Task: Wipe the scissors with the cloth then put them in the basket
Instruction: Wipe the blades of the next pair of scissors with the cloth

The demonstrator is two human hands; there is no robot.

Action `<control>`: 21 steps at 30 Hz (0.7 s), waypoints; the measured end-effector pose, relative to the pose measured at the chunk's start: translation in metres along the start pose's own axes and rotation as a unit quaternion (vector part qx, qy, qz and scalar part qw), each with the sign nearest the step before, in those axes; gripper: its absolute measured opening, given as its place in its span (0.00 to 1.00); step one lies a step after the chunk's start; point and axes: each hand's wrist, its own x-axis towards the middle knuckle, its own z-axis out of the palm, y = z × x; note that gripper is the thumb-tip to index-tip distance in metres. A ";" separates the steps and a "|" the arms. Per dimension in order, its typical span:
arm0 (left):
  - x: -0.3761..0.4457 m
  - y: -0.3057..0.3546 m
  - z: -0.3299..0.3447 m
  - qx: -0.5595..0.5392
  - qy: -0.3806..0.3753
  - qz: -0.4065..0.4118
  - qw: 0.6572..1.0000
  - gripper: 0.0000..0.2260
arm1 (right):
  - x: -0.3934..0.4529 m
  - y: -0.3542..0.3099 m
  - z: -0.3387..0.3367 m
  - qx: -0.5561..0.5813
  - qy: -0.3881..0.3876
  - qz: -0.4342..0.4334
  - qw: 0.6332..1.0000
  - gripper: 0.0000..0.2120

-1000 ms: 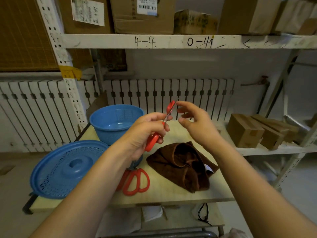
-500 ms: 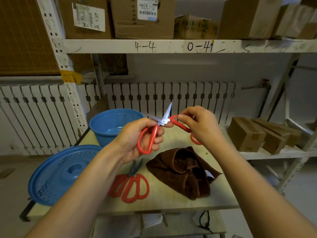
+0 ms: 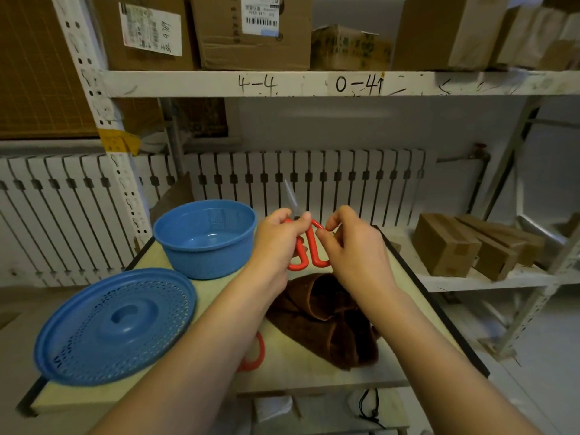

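Scissors [image 3: 309, 243] held up mid-air over table, blades closed, pointing far.
L hand [image 3: 276, 243] fingers curled round handle near pivot, R hand [image 3: 351, 249] pinching other loop; light, stiff, sharp, so grip handles. Cloth [image 3: 329, 318] below, basket [image 3: 205, 237] left.

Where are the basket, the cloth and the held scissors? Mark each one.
basket [image 3: 207, 262]: head view, front outer wall.
cloth [image 3: 332, 334]: head view, middle of the crumpled brown folds.
held scissors [image 3: 314, 249]: head view, right red handle loop, between the two hands.
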 end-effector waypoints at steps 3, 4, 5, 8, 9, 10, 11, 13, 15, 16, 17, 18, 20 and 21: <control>0.002 -0.004 0.011 -0.003 0.009 -0.001 1.000 0.07 | 0.000 0.005 -0.003 -0.010 -0.009 0.015 1.000 0.08; 0.003 -0.005 0.014 0.001 0.011 0.002 1.000 0.08 | 0.000 0.008 -0.005 -0.018 -0.007 0.014 1.000 0.08; 0.004 -0.005 0.017 0.010 0.014 0.005 1.000 0.07 | 0.001 0.010 -0.008 -0.031 -0.001 0.006 0.999 0.08; 0.011 -0.008 0.025 0.029 0.023 0.003 0.999 0.05 | 0.003 0.016 -0.016 -0.048 -0.002 -0.021 0.999 0.09; 0.013 -0.010 0.028 0.031 0.022 0.002 0.999 0.06 | 0.003 0.017 -0.017 -0.037 -0.025 -0.020 0.999 0.09; 0.014 -0.011 0.033 0.031 0.020 -0.001 0.999 0.06 | 0.003 0.017 -0.016 -0.032 -0.051 -0.016 0.998 0.10; 0.015 -0.012 0.038 0.027 0.017 -0.005 0.999 0.06 | 0.002 0.018 -0.015 -0.036 -0.071 -0.013 0.997 0.13; 0.017 -0.014 0.050 0.014 0.008 -0.017 1.000 0.04 | 0.004 0.023 -0.012 -0.048 -0.092 -0.002 0.995 0.17; 0.020 -0.016 0.059 0.018 -0.004 -0.024 1.000 0.06 | 0.008 0.030 -0.010 -0.039 -0.097 0.015 0.994 0.16; 0.022 -0.016 0.061 0.033 -0.012 -0.020 0.999 0.06 | 0.012 0.035 -0.010 -0.031 -0.095 0.024 0.995 0.15; 0.024 -0.017 0.062 0.058 -0.022 -0.015 0.998 0.07 | 0.018 0.041 -0.010 -0.027 -0.098 0.036 0.994 0.15; 0.027 -0.018 0.062 0.089 -0.033 -0.010 0.995 0.08 | 0.023 0.047 -0.010 -0.025 -0.102 0.049 0.993 0.15; 0.034 -0.020 0.057 0.174 -0.048 0.004 0.984 0.10 | 0.033 0.064 -0.010 -0.026 -0.113 0.079 0.990 0.17; 0.038 -0.023 0.053 0.222 -0.046 0.013 0.974 0.11 | 0.038 0.073 -0.010 -0.040 -0.117 0.095 0.988 0.18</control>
